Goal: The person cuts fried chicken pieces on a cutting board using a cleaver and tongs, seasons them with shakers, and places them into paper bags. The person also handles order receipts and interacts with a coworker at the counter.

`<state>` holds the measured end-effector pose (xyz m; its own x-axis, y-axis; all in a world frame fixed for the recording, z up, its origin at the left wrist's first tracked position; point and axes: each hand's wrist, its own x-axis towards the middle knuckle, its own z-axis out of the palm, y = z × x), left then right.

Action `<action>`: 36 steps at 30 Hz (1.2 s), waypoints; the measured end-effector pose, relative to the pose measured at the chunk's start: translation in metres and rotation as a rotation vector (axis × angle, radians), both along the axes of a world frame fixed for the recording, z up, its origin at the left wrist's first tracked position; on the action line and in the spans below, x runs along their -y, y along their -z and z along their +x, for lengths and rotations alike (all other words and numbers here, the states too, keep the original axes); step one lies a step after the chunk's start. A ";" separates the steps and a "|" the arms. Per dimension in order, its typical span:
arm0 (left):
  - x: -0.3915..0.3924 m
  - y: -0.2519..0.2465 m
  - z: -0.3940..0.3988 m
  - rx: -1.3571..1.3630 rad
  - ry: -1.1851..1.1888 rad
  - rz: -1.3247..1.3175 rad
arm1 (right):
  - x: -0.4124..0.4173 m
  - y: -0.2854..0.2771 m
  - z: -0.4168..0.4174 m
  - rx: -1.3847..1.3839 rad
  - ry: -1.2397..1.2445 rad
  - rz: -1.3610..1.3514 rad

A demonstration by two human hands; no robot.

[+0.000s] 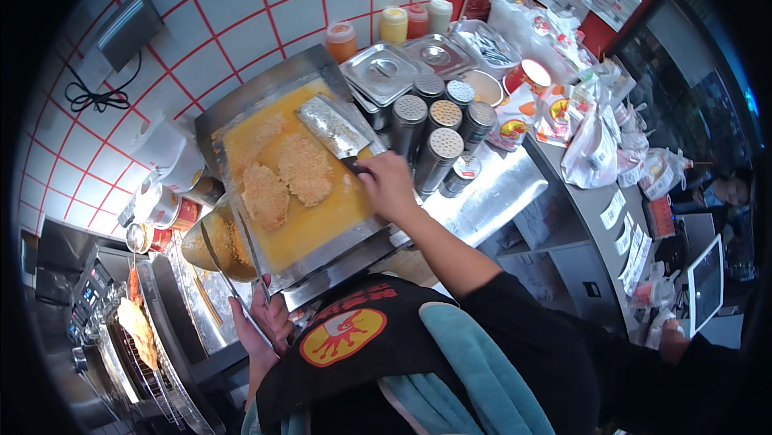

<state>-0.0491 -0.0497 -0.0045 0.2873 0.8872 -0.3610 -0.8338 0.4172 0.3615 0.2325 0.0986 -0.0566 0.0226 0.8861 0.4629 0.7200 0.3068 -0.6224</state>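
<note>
My right hand (386, 186) grips the dark handle of a cleaver (333, 125), whose broad, crumb-flecked blade lies over the far right part of a yellow cutting board (335, 233). Two flat breaded cutlets (306, 169) rest side by side on that board, left of the blade. Close to my apron, my left hand (264, 321) holds metal tongs (216, 261) with their arms spread apart. The tong tips point away from me, over a bowl of breadcrumbs (232, 245), with nothing between them. A raised steel tray (217, 124) surrounds the board.
Several steel shakers (445, 144), lidded steel pans (383, 70) and sauce bottles (394, 24) stand right of the board. At left, a fried skewered piece (137, 329) lies over a fryer rack. Bagged orders (591, 151) line the right counter, near another person's hand (672, 341).
</note>
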 end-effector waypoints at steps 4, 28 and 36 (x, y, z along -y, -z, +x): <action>0.013 -0.010 -0.013 -0.129 -0.150 0.001 | 0.037 -0.028 0.041 -0.269 0.440 0.309; 0.054 0.004 -0.047 -0.051 -0.304 0.123 | -0.103 -0.146 -0.065 1.120 -0.422 -0.711; 0.072 0.010 -0.052 -0.059 -0.439 0.111 | -0.118 -0.144 -0.068 1.090 -0.495 -0.756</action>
<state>-0.1008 -0.1213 -0.0147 -0.1428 0.9545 -0.2618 -0.8997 -0.0150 0.4363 0.1647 0.2162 0.0878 -0.4142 0.7356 -0.5360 0.8573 0.5132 0.0418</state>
